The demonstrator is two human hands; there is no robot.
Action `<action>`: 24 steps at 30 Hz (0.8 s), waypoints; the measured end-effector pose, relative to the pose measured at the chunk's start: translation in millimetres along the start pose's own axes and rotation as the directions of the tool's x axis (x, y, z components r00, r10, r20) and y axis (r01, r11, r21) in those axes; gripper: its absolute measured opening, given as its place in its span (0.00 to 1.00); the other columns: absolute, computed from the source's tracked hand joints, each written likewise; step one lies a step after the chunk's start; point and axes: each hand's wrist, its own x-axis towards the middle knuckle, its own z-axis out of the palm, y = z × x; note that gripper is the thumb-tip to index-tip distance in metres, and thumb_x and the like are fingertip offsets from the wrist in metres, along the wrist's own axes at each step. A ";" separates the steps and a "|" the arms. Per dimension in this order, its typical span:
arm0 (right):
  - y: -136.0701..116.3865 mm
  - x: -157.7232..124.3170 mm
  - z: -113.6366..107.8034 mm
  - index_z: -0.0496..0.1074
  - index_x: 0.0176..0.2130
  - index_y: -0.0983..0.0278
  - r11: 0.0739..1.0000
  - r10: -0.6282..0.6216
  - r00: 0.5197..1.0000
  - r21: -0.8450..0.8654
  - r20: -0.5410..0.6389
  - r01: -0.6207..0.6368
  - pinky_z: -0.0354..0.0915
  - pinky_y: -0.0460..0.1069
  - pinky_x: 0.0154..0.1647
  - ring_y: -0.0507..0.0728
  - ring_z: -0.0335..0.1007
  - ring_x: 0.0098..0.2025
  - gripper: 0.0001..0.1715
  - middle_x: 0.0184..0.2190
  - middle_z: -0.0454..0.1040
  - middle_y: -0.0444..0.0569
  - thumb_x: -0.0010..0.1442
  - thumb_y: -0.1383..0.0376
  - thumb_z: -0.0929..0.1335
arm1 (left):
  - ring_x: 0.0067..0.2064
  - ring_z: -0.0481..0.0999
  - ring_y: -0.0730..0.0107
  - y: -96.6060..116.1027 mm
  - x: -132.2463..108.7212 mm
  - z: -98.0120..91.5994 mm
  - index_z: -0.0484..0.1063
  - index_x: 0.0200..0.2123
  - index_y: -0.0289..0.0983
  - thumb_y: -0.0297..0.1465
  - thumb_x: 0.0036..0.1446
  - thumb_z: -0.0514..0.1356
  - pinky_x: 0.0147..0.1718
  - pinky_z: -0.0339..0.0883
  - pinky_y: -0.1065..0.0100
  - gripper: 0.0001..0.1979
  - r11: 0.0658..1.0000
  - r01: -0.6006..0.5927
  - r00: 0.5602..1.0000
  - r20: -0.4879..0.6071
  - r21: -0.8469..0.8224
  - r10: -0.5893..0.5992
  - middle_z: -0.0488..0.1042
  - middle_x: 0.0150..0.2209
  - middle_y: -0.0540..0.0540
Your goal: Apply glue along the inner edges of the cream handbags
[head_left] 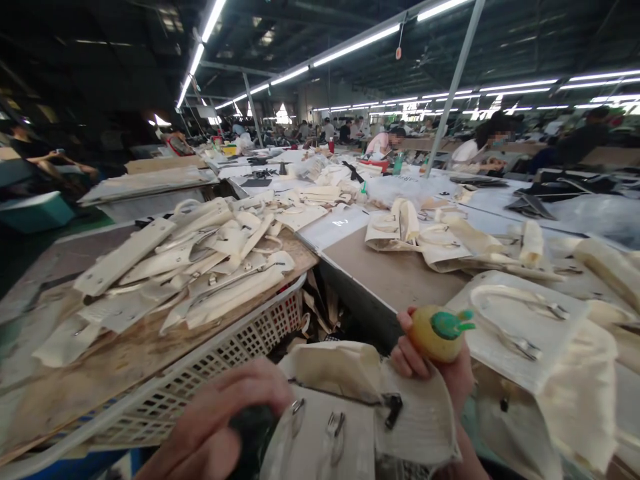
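Note:
My right hand [430,367] is closed around a small yellow squeeze bottle with a green cap [440,331], held just above a cream fabric piece [350,407] that lies in front of me with metal clips and a black buckle on it. My left hand [220,420] is curled at the piece's left edge, its fingers wrapped over something dark that I cannot make out.
A white plastic basket [225,353] stands to the left under a wooden board [125,353] heaped with cream straps and panels. More cream bag pieces [525,333] cover the table at right. Other workers sit at distant tables under strip lights.

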 end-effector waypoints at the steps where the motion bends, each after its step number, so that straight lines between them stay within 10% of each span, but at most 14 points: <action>1: 1.7 -1.1 -0.1 0.77 0.47 0.63 1.000 0.011 1.000 0.001 0.021 -0.011 0.53 0.44 0.16 0.44 0.33 0.18 0.25 0.36 0.67 0.44 0.63 0.48 0.65 | 0.45 0.79 0.61 -6.0 12.6 0.7 0.77 0.48 0.42 0.42 0.67 0.56 0.45 0.75 0.65 0.15 0.997 0.075 0.997 -0.002 -0.024 -0.075 0.80 0.43 0.42; 8: 1.1 -7.5 -3.7 0.77 0.48 0.62 1.000 0.009 0.999 -0.003 0.052 -0.008 0.51 0.45 0.16 0.44 0.34 0.18 0.25 0.36 0.66 0.44 0.63 0.47 0.65 | 0.62 0.70 0.55 -83.5 69.0 70.1 0.71 0.59 0.39 0.41 0.52 0.72 0.64 0.60 0.56 0.32 0.901 0.326 0.902 0.379 -0.286 -0.206 0.72 0.60 0.39; 13: -4.9 -10.7 -6.4 0.76 0.48 0.62 1.000 -0.002 1.000 -0.013 -0.003 0.002 0.52 0.45 0.16 0.44 0.34 0.19 0.26 0.36 0.65 0.43 0.61 0.47 0.67 | 0.42 0.77 0.63 -98.2 69.3 108.0 0.79 0.44 0.35 0.45 0.51 0.70 0.44 0.70 0.67 0.23 0.847 0.406 0.829 0.528 -0.343 -0.183 0.79 0.40 0.46; 19: -9.1 1.8 -6.5 0.76 0.38 0.63 0.984 -0.054 0.993 -0.175 -0.103 0.036 0.50 0.44 0.15 0.45 0.40 0.16 0.23 0.28 0.69 0.43 0.65 0.47 0.66 | 0.29 0.70 0.73 -70.3 56.3 114.5 0.75 0.31 0.34 0.41 0.68 0.54 0.29 0.62 0.74 0.19 0.957 0.192 0.910 0.405 -0.218 -0.090 0.71 0.26 0.51; 24: 1.6 18.3 3.6 0.68 0.20 0.63 0.900 -0.043 0.979 -0.434 -0.199 -0.049 0.46 0.44 0.13 0.48 0.47 0.12 0.31 0.09 0.52 0.38 0.63 0.43 0.67 | 0.39 0.77 0.67 -19.5 62.9 106.3 0.74 0.37 0.36 0.25 0.69 0.52 0.43 0.71 0.66 0.11 0.882 -0.413 0.908 0.174 0.226 0.381 0.77 0.31 0.48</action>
